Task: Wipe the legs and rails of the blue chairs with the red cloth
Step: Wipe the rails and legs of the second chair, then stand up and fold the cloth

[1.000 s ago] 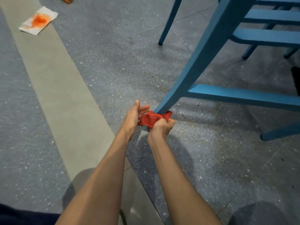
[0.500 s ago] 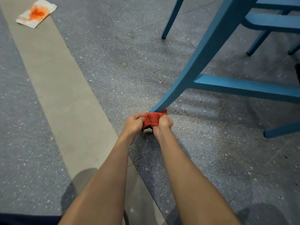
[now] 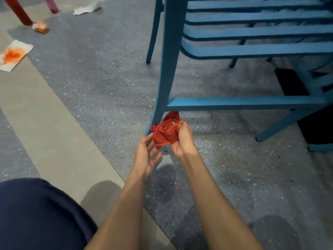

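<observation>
Bunched red cloth (image 3: 165, 135): right hand (image 3: 182, 141) grips it; left hand (image 3: 145, 156) open, empty. Upright blue chair leg (image 3: 167, 69): eleven o'clock, beside cloth.

Orange-stained napkin (image 3: 13, 55) lies near a red leg (image 3: 18, 11).

The red cloth (image 3: 166, 132) is crumpled into a loose ball. The right hand (image 3: 182, 141) grips it just beside the foot of the blue chair's near leg (image 3: 167, 69), under the lower rail (image 3: 243, 102). The leg rises steeply with a slight curve at its foot. The rail runs level to the right from it. Both are matte blue.
</observation>
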The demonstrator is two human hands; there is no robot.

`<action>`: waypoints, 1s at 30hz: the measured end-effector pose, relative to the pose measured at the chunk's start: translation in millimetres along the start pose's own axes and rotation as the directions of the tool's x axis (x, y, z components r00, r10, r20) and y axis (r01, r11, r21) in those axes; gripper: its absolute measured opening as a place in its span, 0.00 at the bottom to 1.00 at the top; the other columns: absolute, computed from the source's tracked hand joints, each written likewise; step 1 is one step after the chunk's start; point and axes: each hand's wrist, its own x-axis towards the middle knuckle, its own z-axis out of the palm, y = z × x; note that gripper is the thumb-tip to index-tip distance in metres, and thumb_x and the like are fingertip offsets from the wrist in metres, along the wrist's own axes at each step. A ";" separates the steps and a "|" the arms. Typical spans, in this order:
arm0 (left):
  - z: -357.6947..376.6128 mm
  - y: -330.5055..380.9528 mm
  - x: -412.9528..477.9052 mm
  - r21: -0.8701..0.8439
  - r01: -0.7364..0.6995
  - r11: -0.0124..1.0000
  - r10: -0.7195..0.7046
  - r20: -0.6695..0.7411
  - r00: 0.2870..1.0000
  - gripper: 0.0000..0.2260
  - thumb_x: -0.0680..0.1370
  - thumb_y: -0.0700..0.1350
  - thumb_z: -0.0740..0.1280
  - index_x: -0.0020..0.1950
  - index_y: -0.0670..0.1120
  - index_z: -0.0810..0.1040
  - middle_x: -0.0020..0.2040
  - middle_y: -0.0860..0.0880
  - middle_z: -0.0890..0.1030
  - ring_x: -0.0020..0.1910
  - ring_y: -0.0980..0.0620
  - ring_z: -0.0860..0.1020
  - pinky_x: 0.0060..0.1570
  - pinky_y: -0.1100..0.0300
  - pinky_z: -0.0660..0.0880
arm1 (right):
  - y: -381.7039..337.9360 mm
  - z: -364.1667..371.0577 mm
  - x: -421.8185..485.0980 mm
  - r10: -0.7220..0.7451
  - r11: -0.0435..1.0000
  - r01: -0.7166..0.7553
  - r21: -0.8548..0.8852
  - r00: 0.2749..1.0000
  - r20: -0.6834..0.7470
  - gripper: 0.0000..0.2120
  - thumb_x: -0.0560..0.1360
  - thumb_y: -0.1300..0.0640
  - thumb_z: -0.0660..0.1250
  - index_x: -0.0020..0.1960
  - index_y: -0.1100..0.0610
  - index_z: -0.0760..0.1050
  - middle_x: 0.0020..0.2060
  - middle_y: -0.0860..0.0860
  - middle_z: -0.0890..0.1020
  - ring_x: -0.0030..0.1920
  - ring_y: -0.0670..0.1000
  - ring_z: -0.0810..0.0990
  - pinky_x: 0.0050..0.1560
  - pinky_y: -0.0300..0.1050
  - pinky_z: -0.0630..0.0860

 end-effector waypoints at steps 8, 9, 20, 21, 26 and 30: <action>77.4 -6.9 -34.0 0.105 0.118 0.987 -0.143 0.275 0.951 0.15 0.78 0.57 0.58 0.50 0.49 0.77 0.47 0.47 0.80 0.53 0.46 0.77 0.60 0.44 0.70 | -55.1 -58.5 -18.9 -0.179 0.984 0.179 -0.014 0.983 -0.035 0.08 0.74 0.69 0.61 0.44 0.57 0.74 0.35 0.55 0.81 0.39 0.54 0.80 0.46 0.48 0.78; 87.8 -6.1 -37.9 0.120 0.138 0.983 -0.169 0.301 0.939 0.17 0.78 0.60 0.58 0.53 0.49 0.76 0.49 0.46 0.80 0.52 0.45 0.78 0.61 0.42 0.70 | -61.9 -69.3 -20.1 -0.218 0.975 0.215 -0.056 0.975 -0.049 0.09 0.74 0.68 0.61 0.43 0.56 0.74 0.34 0.53 0.80 0.36 0.51 0.79 0.43 0.45 0.76; 167.3 -13.5 -65.0 0.545 0.101 0.832 -0.391 0.449 0.803 0.24 0.73 0.63 0.65 0.59 0.47 0.75 0.57 0.39 0.79 0.52 0.40 0.81 0.53 0.41 0.77 | -100.8 -164.3 -41.1 -0.269 0.922 0.247 -0.297 0.962 -0.037 0.14 0.75 0.68 0.64 0.58 0.58 0.79 0.47 0.53 0.83 0.46 0.48 0.81 0.51 0.42 0.76; 175.3 -12.9 -73.0 0.569 0.085 0.818 -0.399 0.454 0.797 0.23 0.73 0.61 0.67 0.59 0.47 0.76 0.54 0.40 0.80 0.51 0.42 0.81 0.51 0.44 0.78 | -107.0 -169.2 -48.9 -0.255 0.932 0.240 -0.273 0.967 -0.021 0.18 0.74 0.71 0.62 0.61 0.58 0.77 0.49 0.53 0.83 0.46 0.47 0.80 0.50 0.38 0.76; 212.3 -11.0 -114.7 0.666 0.025 0.746 -0.371 0.384 0.846 0.20 0.74 0.49 0.70 0.63 0.42 0.75 0.50 0.42 0.82 0.46 0.46 0.81 0.53 0.44 0.77 | -137.6 -185.3 -107.0 -0.212 0.956 0.188 -0.225 0.973 -0.090 0.33 0.67 0.78 0.59 0.65 0.50 0.73 0.54 0.49 0.77 0.52 0.50 0.80 0.43 0.41 0.77; 244.3 6.7 -165.7 0.551 0.167 0.817 -0.412 0.358 0.838 0.14 0.77 0.45 0.67 0.60 0.42 0.75 0.47 0.42 0.83 0.43 0.44 0.81 0.47 0.43 0.78 | -174.3 -188.0 -151.8 -0.175 0.982 0.187 0.014 0.938 -0.300 0.33 0.66 0.81 0.55 0.61 0.52 0.75 0.52 0.51 0.74 0.49 0.49 0.77 0.41 0.40 0.75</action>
